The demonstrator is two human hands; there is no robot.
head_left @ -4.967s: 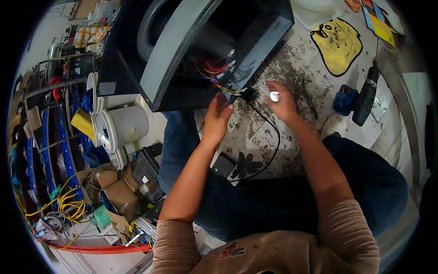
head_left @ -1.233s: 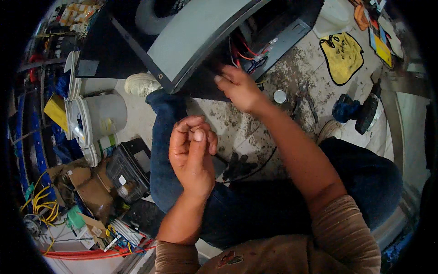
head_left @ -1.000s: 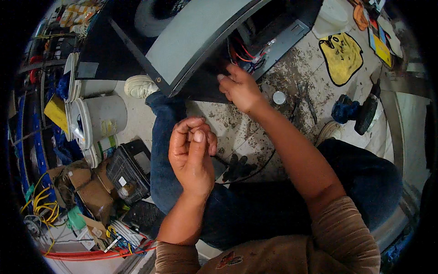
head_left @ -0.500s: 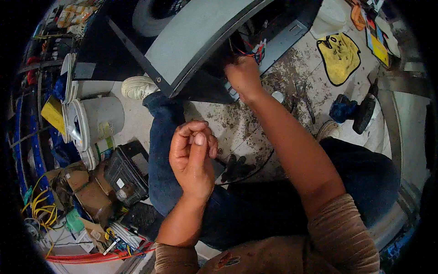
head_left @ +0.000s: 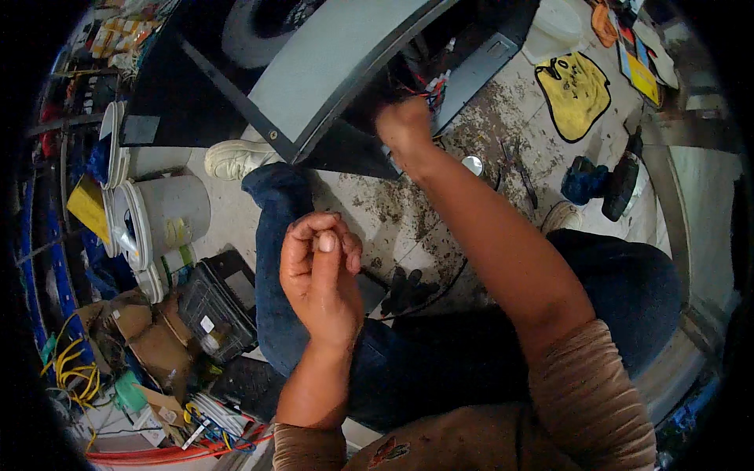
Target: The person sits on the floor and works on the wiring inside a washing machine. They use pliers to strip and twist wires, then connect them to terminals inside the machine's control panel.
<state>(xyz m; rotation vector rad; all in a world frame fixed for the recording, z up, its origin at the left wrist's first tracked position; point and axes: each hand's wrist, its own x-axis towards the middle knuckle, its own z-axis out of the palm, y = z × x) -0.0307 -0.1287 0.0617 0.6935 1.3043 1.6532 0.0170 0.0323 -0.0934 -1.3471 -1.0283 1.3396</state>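
Observation:
In front of me lies a machine housing [head_left: 330,74] with a pale grey panel and dark sides, its underside open toward me. My right hand [head_left: 407,133] reaches into that opening beside a bundle of red and dark wires [head_left: 433,88] with white connectors. Its fingers are lost in the dark interior, so what they touch is hidden. A bare metal plate [head_left: 479,74] runs along the opening's right side. Above my left thigh, my left hand [head_left: 322,271] is held up with curled fingers and the thumb laid against them. Anything inside it is too small or hidden.
Dirt covers the floor around a small round lid [head_left: 473,165]. A cordless drill [head_left: 624,184], a yellow cloth [head_left: 573,94] and a white tub [head_left: 556,31] lie right. Dark gloves [head_left: 408,290] rest between my legs. White buckets [head_left: 169,216] and a black tool case [head_left: 220,302] stand left.
The whole view has shifted slightly. My right hand sits a little further into the housing's shadow. The left hand keeps its curled pose.

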